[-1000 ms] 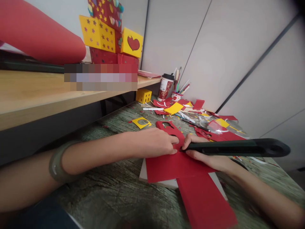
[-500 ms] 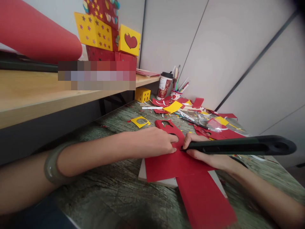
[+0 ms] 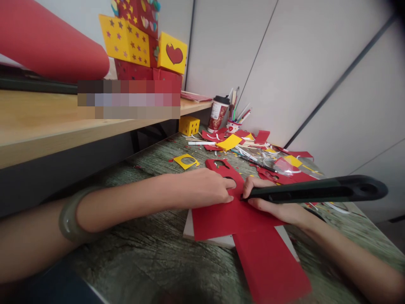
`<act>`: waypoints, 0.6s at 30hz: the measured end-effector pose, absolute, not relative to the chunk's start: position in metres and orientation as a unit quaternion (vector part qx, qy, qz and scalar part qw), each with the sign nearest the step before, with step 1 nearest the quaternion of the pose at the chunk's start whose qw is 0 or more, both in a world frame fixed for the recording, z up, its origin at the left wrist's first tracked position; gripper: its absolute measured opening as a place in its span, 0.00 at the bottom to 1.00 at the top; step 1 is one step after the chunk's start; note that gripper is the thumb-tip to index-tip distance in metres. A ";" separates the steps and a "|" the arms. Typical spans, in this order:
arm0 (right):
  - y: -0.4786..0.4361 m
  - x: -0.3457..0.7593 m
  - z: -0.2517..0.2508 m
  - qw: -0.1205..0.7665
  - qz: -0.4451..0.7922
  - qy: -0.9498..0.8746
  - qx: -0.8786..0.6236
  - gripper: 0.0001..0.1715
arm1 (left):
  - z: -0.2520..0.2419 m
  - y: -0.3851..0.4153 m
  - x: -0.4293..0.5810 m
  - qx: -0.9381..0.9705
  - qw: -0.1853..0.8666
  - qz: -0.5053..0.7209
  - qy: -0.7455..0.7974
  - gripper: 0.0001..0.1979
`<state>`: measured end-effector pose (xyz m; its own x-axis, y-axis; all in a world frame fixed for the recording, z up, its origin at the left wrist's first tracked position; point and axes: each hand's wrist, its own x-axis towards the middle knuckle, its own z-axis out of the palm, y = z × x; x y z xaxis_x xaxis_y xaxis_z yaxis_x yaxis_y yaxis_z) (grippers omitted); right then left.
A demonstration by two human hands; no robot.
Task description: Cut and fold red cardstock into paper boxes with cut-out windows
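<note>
My right hand (image 3: 268, 200) is wrapped round a black utility knife (image 3: 310, 190). Its tip meets a cross-shaped sheet of red card (image 3: 218, 221), and its handle slants out to the right. Close beside the tip, my left hand (image 3: 210, 185) presses the card down with curled fingers, near a round cut-out. Another cut-out (image 3: 220, 164) shows in the card's far flap. One long flap (image 3: 272, 266) hangs towards me. Beneath the card, a pale board (image 3: 209, 240) juts out at the edges. The blade is too small to make out.
Red and yellow paper scraps (image 3: 230, 142) litter the far end of the dark wood-grain table (image 3: 142, 253). A lidded paper cup (image 3: 218, 114) and a pen holder (image 3: 233, 126) stand there. At left, a wooden shelf (image 3: 47, 135) bears decorated boxes (image 3: 126, 42) and a red roll (image 3: 53, 42).
The rear end of the knife has swung slightly left and up, while its tip stays almost at the same spot. My left hand and the card have hardly moved.
</note>
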<state>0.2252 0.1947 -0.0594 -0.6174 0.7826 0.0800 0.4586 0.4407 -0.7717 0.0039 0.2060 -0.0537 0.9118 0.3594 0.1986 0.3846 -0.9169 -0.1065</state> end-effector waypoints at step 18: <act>0.211 0.233 -0.054 0.419 0.303 -0.688 -0.510 0.10 | -0.065 0.226 0.003 -0.879 -0.006 -0.108 -0.465 0.44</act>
<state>0.2335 0.2107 -0.0540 -0.1301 0.9549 0.2669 0.4470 0.2967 -0.8439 0.0025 0.2263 -0.0646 0.5450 0.8179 0.1842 0.8154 -0.5683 0.1107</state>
